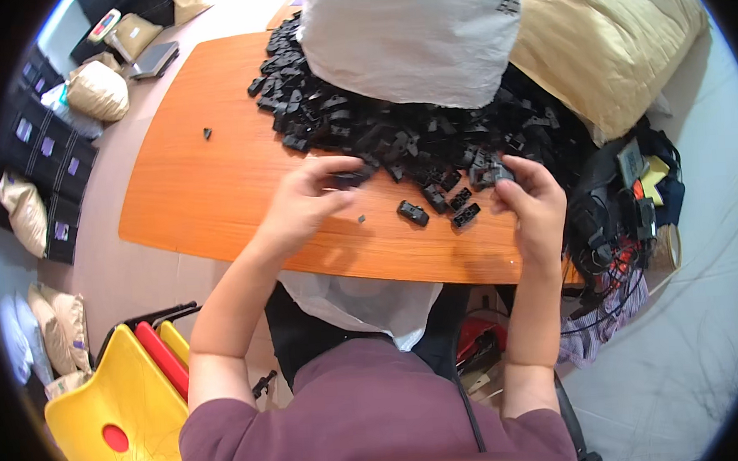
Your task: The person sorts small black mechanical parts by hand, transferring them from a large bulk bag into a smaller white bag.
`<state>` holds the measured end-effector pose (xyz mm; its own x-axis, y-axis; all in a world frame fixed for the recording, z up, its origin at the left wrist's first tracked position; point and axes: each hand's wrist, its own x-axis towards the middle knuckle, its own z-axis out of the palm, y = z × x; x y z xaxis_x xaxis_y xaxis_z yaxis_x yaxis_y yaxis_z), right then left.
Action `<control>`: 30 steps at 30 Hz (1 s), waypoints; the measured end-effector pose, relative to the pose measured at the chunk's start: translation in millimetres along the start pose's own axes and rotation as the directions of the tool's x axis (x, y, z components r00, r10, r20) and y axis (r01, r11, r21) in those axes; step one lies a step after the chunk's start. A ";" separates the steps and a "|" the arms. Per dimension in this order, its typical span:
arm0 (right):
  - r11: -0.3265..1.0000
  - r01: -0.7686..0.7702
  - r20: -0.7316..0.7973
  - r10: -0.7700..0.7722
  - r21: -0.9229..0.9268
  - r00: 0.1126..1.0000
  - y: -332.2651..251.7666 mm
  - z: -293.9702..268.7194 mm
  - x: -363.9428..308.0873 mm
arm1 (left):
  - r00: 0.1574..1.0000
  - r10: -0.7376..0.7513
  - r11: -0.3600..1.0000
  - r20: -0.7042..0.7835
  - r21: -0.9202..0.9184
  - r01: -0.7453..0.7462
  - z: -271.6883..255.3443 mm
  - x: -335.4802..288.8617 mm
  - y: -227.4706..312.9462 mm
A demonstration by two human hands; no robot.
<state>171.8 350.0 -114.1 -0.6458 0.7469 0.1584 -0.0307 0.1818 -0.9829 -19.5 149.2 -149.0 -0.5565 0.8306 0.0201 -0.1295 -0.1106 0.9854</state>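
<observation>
Both my hands are over the orange wooden table [191,181], at the near edge of a large heap of small black plastic parts [330,116]. Fingers and thumb of my left hand [301,202] are closed around a black plastic part [350,179], slightly blurred. My right hand [536,203] pinches another black part [487,174] between thumb and fingers, beside the heap. Several loose parts lie between my hands, among them a rounded black piece [413,213] and a ribbed black piece [466,216]. A tiny grey bit [362,219] rests near my left thumb.
A big white sack [409,45] stands on the heap, with a tan paper sack [609,42] to its right. Cables and a black bag [602,210] crowd the right side. A white plastic bag [356,298] hangs at my lap. Yellow chairs [102,395] stand lower left.
</observation>
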 end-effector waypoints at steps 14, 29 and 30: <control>0.975 0.216 0.243 -0.222 0.048 0.944 -3.7 54.8 -34.2 | 0.882 0.401 0.794 0.249 0.386 -0.470 35.3 -1.8 26.9; 0.973 0.092 0.221 -0.139 0.213 0.965 0.0 59.7 -41.9 | 0.815 0.387 0.715 0.431 0.418 -0.561 27.6 7.5 40.7; 0.973 0.090 0.219 -0.137 0.213 0.966 -1.9 59.6 -41.1 | 0.815 0.385 0.716 0.433 0.417 -0.560 28.4 7.7 40.2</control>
<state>153.0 280.9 -124.4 -0.7869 0.5564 0.2670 -0.2505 0.1075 -0.9621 -5.7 166.7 -104.5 -0.1482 0.8707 0.4689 0.5610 -0.3165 0.7650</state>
